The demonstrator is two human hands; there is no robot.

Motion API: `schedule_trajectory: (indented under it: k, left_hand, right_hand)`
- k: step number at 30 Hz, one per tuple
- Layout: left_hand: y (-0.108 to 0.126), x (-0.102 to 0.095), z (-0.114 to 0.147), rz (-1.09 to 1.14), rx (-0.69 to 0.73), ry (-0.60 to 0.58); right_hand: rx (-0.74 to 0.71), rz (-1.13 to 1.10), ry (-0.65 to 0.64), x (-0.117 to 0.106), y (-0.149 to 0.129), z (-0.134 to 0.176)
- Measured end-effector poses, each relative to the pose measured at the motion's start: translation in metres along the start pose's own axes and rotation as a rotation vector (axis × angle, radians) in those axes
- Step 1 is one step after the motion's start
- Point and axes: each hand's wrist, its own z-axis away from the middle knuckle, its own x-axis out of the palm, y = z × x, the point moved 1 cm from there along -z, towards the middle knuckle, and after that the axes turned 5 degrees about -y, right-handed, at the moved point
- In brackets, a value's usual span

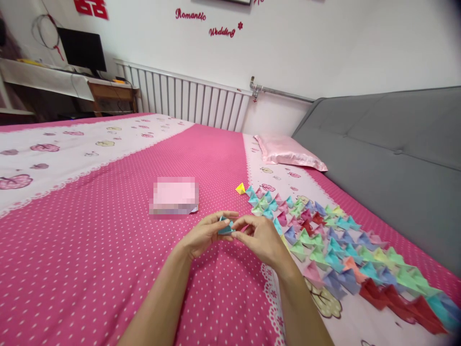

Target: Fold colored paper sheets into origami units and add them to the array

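My left hand [206, 234] grips a small light-blue folded paper boat [225, 229] above the pink dotted bedspread. From the other side, my right hand [260, 236] pinches the same boat at its right end, with thumb and forefinger close together. Fingers cover parts of the boat, so its full shape is hidden. Rows of folded paper boats [334, 259] in blue, green, pink, purple and red stand on the bed to the right of my hands. A yellow paper boat [240, 189] sits at the far end of these rows.
A pixelated pink block [175, 196], its details blurred out, lies left of my hands. Farther back are a pink pillow [288, 153], a grey headboard [392, 144] and a white radiator [187, 96]. A monitor [82, 49] stands on a desk at the left.
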Motion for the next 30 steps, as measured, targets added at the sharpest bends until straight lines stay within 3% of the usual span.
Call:
schedule_trajectory:
  k: [7,17,27,30]
  left_hand:
    - [-0.0001,0.0005,0.0009,-0.008,0.014,-0.001]
    - [0.0051,0.0057,0.0031,0.013,0.005,-0.043]
    - [0.0074,0.0042,0.0008,0.134,-0.051,0.027]
    - [0.0048,-0.0025,-0.0025,0.083,-0.083,0.163]
  right_hand:
    - [-0.043,0.036,0.019,-0.0005,-0.0012,0.0001]
    - [0.021,0.067,-0.028,0.0002,-0.0017,0.0002]
    - [0.024,0.033,0.021,-0.0004,-0.0007,0.0002]
    - [0.04,0.059,0.05,0.0018,0.0043,-0.0016]
